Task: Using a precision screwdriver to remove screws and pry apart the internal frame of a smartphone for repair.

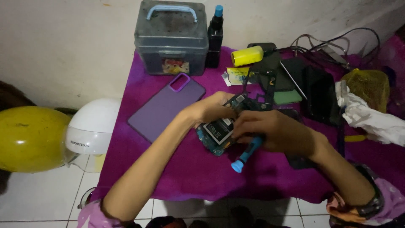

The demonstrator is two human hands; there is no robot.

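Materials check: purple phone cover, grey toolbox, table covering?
Purple phone cover: looks like soft matte plastic or silicone, going by its even, dull surface with no glare. Grey toolbox: translucent moulded plastic, smoky and scuffed, with a pale blue handle. Table covering: magenta fabric, probably fleece or velvet; it looks fuzzy and drapes over the edge.

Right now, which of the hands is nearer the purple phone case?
Left. The left hand sits just beside the purple phone case, gripping the opened phone; the right hand, holding the blue screwdriver, lies beyond that phone.
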